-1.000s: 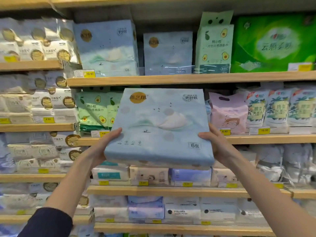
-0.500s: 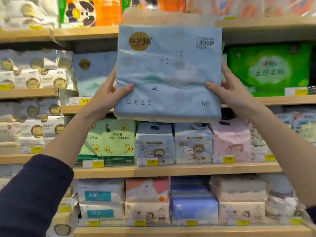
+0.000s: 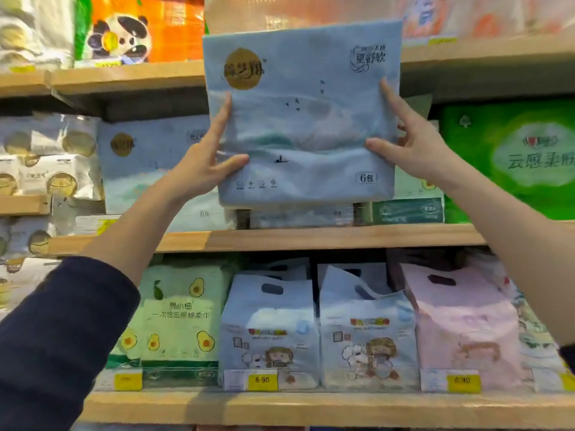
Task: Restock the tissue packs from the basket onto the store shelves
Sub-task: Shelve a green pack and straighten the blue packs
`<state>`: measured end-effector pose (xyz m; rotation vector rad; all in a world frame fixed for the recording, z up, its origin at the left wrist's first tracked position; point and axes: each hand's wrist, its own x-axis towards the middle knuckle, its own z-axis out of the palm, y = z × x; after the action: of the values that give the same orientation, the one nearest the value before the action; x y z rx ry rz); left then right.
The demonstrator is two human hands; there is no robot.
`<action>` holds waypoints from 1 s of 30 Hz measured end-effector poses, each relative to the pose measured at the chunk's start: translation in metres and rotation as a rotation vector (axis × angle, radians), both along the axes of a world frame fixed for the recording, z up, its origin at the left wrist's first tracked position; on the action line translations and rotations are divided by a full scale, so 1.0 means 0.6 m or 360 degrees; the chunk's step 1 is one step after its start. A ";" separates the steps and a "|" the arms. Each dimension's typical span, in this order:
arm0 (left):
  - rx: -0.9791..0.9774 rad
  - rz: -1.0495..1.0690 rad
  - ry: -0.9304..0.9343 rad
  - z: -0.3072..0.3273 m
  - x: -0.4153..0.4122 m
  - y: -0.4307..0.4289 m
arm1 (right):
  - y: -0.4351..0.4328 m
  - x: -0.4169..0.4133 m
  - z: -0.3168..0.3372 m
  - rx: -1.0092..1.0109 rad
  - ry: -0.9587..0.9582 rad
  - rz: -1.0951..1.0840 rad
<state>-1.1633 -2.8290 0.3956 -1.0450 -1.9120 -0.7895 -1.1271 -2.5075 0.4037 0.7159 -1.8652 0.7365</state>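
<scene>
Head view. Item: tissue pack (image 3: 305, 119), soft pale-blue film wrap, flat and nearly square, slightly wider than tall, long axis running left to right. It is held upright with the printed face toward the camera and the text reading right way up: round gold logo at upper left, a small boxed count label at lower right, a misty water scene with small birds between. Position: in the air in front of the middle bay, top edge overlapping the upper shelf board (image 3: 124, 76), bottom edge just above the middle shelf board (image 3: 311, 237). Left hand (image 3: 199, 169): fingers grip the pack's left edge, thumb pressed on the front face, index finger lying straight up along it. Right hand (image 3: 413, 150): fingers grip the right edge the same way, thumb on the front, the rest wrapped behind. Surroundings: a matching blue pack (image 3: 155, 169) stands on the middle board just left; a glossy green pack (image 3: 510, 160) stands to the right. The bay directly behind the held pack is largely hidden; a dark gap shows under the upper board. Below: avocado-print pack (image 3: 177, 315), two blue handled bags (image 3: 270, 331), a pink handled bag (image 3: 463, 331), and yellow price tags (image 3: 261, 380) along the lower shelf board (image 3: 311, 409). All boards are light wood with square front edges.
</scene>
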 end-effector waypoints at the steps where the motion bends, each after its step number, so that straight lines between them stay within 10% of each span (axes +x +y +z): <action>1: 0.0000 0.0044 0.0004 -0.004 -0.015 0.004 | 0.000 -0.015 -0.003 0.0030 0.0016 -0.0059; 13: 0.0046 0.0318 0.0078 -0.021 -0.080 0.008 | -0.005 -0.093 -0.045 0.0088 0.0213 -0.0225; 30: -0.0211 0.0805 -0.0334 -0.005 -0.200 0.032 | 0.008 -0.215 -0.013 0.0114 -0.0318 -0.0596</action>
<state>-1.2832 -2.8098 0.3928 -0.5217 -2.3002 -0.4988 -1.2561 -2.5028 0.3957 0.3273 -2.1375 0.5146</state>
